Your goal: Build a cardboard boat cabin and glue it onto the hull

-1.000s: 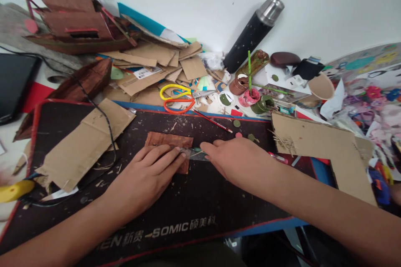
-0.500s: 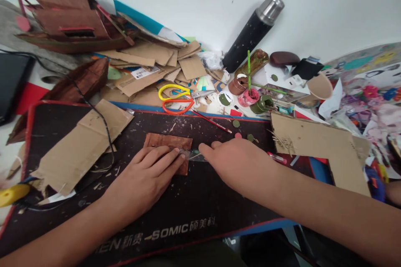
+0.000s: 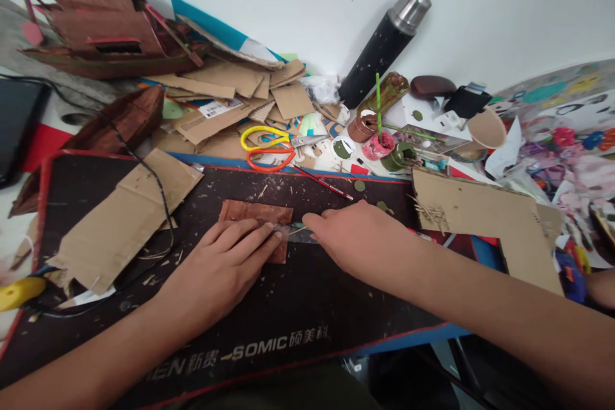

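Note:
My left hand (image 3: 235, 253) lies flat with its fingers stretched out, pressing on a brown-painted cardboard piece (image 3: 259, 210) and the end of a clear flat strip (image 3: 300, 234), which looks like a plastic ruler. My right hand (image 3: 355, 237) is closed in a pinch just to the right of the cardboard. From its fingertips a thin pale strip (image 3: 298, 229) runs left over the clear one. The palm and most of the fingers are hidden, so anything else in that hand cannot be seen. Both hands are over a black desk mat (image 3: 307, 307).
Scissors (image 3: 269, 152) and a red pencil (image 3: 327, 182) lie beyond the hands. Behind them stand paint pots (image 3: 379, 146) and a black flask (image 3: 384, 45). Cardboard sheets (image 3: 125, 218) flank the mat, a black cable (image 3: 161, 189) crossing the left one. A model boat (image 3: 110, 38) stands back left.
The view has shifted slightly. My right hand has tilted a little and covers more of the small things behind it. The thin pale strip looks more curved. My left hand stays on the cardboard.

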The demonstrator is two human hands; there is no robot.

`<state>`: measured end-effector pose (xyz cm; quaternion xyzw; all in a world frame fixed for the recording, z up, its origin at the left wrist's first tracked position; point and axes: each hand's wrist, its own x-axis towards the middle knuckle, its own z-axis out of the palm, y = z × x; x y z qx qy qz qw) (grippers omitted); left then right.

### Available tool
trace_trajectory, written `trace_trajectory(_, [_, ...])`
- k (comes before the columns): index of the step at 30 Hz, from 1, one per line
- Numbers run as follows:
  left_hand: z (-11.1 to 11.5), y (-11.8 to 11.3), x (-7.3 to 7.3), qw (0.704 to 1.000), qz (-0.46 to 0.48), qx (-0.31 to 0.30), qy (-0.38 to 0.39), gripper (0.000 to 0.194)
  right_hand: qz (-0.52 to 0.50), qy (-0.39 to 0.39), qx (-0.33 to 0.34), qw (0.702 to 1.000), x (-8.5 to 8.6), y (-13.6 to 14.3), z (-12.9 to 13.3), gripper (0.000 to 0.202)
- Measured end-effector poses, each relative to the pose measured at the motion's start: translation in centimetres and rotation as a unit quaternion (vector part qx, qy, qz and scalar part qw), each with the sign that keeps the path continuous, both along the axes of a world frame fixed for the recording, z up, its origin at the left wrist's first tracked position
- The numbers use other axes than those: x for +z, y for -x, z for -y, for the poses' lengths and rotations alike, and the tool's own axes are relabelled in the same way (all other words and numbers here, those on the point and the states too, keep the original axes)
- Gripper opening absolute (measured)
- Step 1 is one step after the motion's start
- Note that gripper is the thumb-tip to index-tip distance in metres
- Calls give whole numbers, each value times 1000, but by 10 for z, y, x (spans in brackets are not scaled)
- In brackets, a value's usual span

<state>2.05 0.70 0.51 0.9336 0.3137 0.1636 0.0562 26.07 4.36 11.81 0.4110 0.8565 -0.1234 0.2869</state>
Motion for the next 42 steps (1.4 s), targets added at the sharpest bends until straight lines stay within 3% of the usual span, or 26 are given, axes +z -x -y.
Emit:
trace_trajectory(25, [-2, 0, 2, 1000, 8, -4, -4, 40, 17, 40, -20, 999, 3, 5, -11, 22])
trace_trajectory(36, [-2, 0, 1, 1000, 9, -3, -7, 40, -8, -14, -1, 1000, -3, -5, 2, 28])
trace_trajectory(42, [-1, 0, 0, 1000, 9, -1, -16, 40, 14, 5, -9, 1000, 5, -2, 0, 28])
